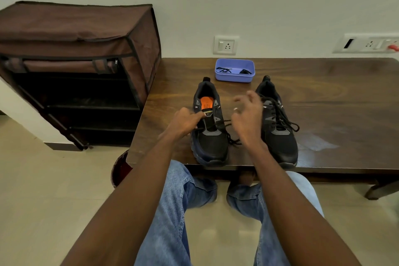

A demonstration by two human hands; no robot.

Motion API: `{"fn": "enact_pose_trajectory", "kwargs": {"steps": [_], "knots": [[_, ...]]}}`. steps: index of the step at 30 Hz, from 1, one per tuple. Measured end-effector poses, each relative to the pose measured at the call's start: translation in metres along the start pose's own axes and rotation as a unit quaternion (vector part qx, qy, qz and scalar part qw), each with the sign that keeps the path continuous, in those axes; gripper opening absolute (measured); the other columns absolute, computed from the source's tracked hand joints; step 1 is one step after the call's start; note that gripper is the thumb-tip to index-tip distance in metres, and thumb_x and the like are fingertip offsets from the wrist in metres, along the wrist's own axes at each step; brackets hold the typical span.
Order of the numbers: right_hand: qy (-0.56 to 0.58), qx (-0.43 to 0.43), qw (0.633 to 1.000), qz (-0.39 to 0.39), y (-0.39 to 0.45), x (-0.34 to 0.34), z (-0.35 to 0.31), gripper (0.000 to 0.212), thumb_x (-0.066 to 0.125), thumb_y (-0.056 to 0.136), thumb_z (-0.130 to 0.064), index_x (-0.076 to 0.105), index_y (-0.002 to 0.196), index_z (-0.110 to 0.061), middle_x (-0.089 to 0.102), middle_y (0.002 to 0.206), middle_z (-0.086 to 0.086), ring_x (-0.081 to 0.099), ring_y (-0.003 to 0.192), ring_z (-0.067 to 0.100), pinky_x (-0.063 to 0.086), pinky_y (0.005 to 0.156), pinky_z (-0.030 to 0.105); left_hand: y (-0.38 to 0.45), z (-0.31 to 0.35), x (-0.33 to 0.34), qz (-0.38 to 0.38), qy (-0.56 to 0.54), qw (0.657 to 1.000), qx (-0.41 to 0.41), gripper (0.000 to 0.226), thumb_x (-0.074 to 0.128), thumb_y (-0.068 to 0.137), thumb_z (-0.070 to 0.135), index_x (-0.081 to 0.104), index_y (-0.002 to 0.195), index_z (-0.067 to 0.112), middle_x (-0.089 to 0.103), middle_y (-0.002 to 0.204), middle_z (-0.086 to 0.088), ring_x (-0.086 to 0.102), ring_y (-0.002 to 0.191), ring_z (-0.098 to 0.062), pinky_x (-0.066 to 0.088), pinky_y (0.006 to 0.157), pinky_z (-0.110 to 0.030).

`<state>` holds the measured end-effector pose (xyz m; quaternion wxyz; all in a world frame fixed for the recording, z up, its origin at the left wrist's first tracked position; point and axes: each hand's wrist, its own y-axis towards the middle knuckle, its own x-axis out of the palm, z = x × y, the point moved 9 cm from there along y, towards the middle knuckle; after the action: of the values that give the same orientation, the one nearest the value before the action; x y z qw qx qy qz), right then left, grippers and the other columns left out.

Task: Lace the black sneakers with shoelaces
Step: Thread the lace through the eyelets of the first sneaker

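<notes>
Two black sneakers stand on the dark wooden table (336,101), toes toward me. The left sneaker (210,144) shows an orange insole and is laced only near the toe, with loose black lace (232,141) trailing off its right side. My left hand (185,122) pinches the sneaker's left eyelet edge by the tongue. My right hand (248,114) hovers blurred between the shoes, fingers loosely curled; whether it holds lace I cannot tell. The right sneaker (278,134) carries lace up its whole front.
A purple plastic tray (235,76) with black laces inside sits at the back of the table. A brown fabric shoe rack (75,67) stands on the left. Wall sockets (225,45) are behind. My knees in jeans are under the table's front edge.
</notes>
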<state>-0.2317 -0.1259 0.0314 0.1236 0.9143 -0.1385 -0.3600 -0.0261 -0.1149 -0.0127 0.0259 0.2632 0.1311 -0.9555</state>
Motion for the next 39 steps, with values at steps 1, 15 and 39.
{"fn": "enact_pose_trajectory", "kwargs": {"steps": [1, 15, 39], "knots": [[-0.012, -0.054, 0.996, -0.072, -0.005, 0.019, -0.012, 0.036, 0.065, 0.086, 0.001, 0.070, 0.118, -0.015, 0.037, 0.151, 0.008, 0.036, 0.134, 0.017, 0.037, 0.112, 0.034, 0.000, 0.001, 0.000, 0.000, -0.002, 1.000, 0.000, 0.032, 0.061, 0.096, 0.031, 0.061, 0.071, 0.012, 0.060, 0.064, -0.001, 0.048, 0.040, -0.001, 0.038, 0.043, -0.016], [0.070, 0.103, 0.990, -0.066, -0.005, 0.023, 0.010, 0.022, 0.048, 0.097, -0.006, 0.057, 0.085, -0.022, 0.059, 0.103, 0.001, 0.062, 0.094, 0.021, 0.053, 0.088, 0.043, 0.001, -0.001, 0.000, -0.003, 0.001, 1.000, -0.009, 0.030, 0.061, 0.095, 0.033, 0.063, 0.075, 0.011, 0.059, 0.069, -0.006, 0.049, 0.055, -0.012, 0.039, 0.050, -0.023], [0.148, 0.187, 0.961, -0.138, -0.017, 0.052, 0.022, 0.012, 0.051, 0.095, -0.009, 0.062, 0.093, -0.014, 0.069, 0.099, 0.007, 0.065, 0.091, 0.022, 0.055, 0.080, 0.041, 0.005, -0.005, 0.003, -0.002, 0.017, 1.000, -0.009, 0.033, 0.058, 0.097, 0.034, 0.064, 0.074, 0.010, 0.059, 0.062, -0.003, 0.047, 0.046, -0.008, 0.039, 0.048, -0.021]]}}
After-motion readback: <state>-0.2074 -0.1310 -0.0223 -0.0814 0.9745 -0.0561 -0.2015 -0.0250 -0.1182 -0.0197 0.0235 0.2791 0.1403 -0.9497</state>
